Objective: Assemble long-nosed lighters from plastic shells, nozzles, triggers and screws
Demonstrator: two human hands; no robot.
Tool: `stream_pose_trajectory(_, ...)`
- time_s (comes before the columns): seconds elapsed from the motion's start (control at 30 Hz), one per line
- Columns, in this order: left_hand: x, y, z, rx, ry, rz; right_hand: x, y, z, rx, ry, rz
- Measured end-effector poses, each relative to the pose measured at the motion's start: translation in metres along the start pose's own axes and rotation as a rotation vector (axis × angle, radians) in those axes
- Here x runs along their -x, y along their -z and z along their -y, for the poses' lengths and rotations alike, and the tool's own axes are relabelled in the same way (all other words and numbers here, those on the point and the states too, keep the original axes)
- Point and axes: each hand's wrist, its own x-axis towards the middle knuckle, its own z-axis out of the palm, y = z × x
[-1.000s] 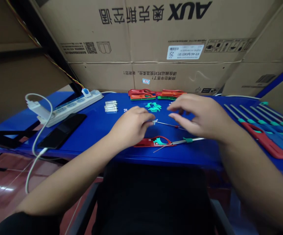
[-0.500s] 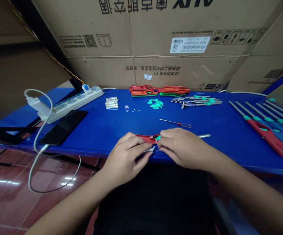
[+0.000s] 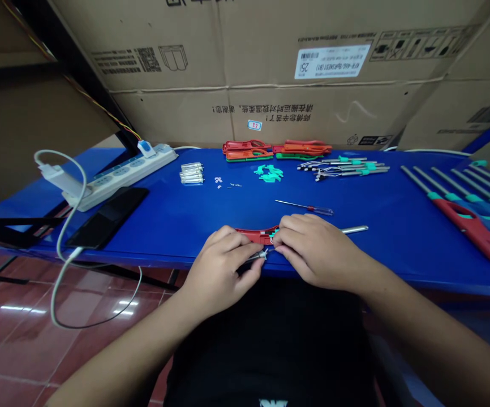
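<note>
Near the table's front edge, my left hand (image 3: 222, 268) pinches a small gas cylinder (image 3: 259, 256) between thumb and fingers. Its pale tip points right; the rest is hidden in the hand. Opposite, my right hand (image 3: 319, 249) is closed, with a thin, tiny piece (image 3: 271, 250) at its fingertips, close to the cylinder's tip. Behind both hands lies an opened red lighter handle shell (image 3: 253, 234), with green and white parts inside, partly covered by the right hand. A metal lighter tube (image 3: 355, 229) sticks out beyond the right hand.
A screwdriver (image 3: 306, 208) lies behind my hands. Farther back are several cylinders (image 3: 191, 173), green pieces (image 3: 269, 173), handle shells (image 3: 249, 150) and wired metal tubes (image 3: 347, 167). Long lighters (image 3: 474, 229) lie right; a phone (image 3: 109, 216) and power strip (image 3: 130, 172) left.
The camera view has tilted slightly downward. The fingertips of my right hand have shifted a little toward the cylinder's tip. Both hands keep their pinch.
</note>
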Motion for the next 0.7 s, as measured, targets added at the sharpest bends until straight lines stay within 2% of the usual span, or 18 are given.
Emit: stream_pose_trajectory(0.7, -0.0022, -0.0005, 0.0018, 0.018, -0.013, 0.014, 0.0004, -0.002, -0.0025, -0.02, 0.038, -0.005)
